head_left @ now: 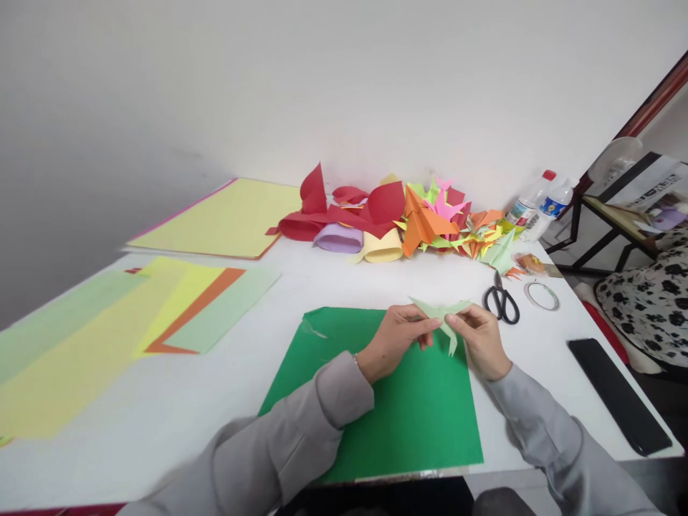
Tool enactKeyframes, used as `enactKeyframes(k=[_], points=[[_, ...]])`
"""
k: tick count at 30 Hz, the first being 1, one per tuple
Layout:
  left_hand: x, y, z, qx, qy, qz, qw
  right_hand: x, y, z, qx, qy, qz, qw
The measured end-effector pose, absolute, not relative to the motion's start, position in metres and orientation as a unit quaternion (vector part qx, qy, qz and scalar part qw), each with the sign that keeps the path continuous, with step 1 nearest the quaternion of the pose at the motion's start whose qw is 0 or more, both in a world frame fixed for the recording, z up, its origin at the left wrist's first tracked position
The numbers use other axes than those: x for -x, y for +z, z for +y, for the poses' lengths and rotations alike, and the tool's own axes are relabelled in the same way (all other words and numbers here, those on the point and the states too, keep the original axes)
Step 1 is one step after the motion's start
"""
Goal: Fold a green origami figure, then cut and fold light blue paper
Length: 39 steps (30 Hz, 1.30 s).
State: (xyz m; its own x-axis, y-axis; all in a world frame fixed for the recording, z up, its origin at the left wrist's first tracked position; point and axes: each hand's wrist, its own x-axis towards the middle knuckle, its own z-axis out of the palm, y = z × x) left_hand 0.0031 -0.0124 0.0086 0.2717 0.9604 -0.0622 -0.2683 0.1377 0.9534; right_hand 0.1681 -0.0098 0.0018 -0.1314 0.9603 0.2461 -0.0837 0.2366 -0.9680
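Note:
Between my two hands is a pale green folded paper figure with pointed wings and a forked tail hanging down. My left hand pinches its left side between thumb and fingers. On the other side, my right hand pinches it near the right wing. The fingers cover part of the folds. Both hands are over the far right part of a green sheet lying on the white table.
Black-handled scissors, a tape roll and a black phone-like slab lie to the right. Folded paper pieces are heaped by the wall near two bottles. Coloured sheets cover the left. A person's patterned clothing shows at far right.

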Motion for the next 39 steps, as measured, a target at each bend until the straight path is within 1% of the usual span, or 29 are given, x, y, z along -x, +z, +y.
enactKeyframes(k=[6, 11, 15, 20, 29, 35, 39], points=[[-0.003, 0.010, -0.013, -0.471, 0.459, 0.376, 0.653, -0.171, 0.003, -0.011, 0.404, 0.443, -0.607, 0.521], [-0.007, 0.015, -0.017, -0.463, 0.515, 0.360, 0.625, -0.170, 0.005, -0.012, 0.400, 0.414, -0.641, 0.507], [-0.007, 0.015, -0.017, -0.462, 0.513, 0.339, 0.639, -0.170, 0.005, -0.013, 0.396, 0.430, -0.634, 0.506], [-0.006, 0.014, -0.017, -0.479, 0.490, 0.311, 0.658, -0.171, 0.005, -0.015, 0.378, 0.478, -0.605, 0.512], [-0.005, 0.010, -0.014, -0.486, 0.485, 0.316, 0.655, -0.170, 0.007, -0.012, 0.365, 0.473, -0.589, 0.544], [-0.006, 0.013, -0.016, -0.485, 0.475, 0.323, 0.660, -0.173, 0.000, -0.011, 0.392, 0.478, -0.573, 0.538], [-0.005, 0.011, -0.015, -0.473, 0.486, 0.322, 0.661, -0.173, 0.003, -0.012, 0.386, 0.492, -0.584, 0.517]])
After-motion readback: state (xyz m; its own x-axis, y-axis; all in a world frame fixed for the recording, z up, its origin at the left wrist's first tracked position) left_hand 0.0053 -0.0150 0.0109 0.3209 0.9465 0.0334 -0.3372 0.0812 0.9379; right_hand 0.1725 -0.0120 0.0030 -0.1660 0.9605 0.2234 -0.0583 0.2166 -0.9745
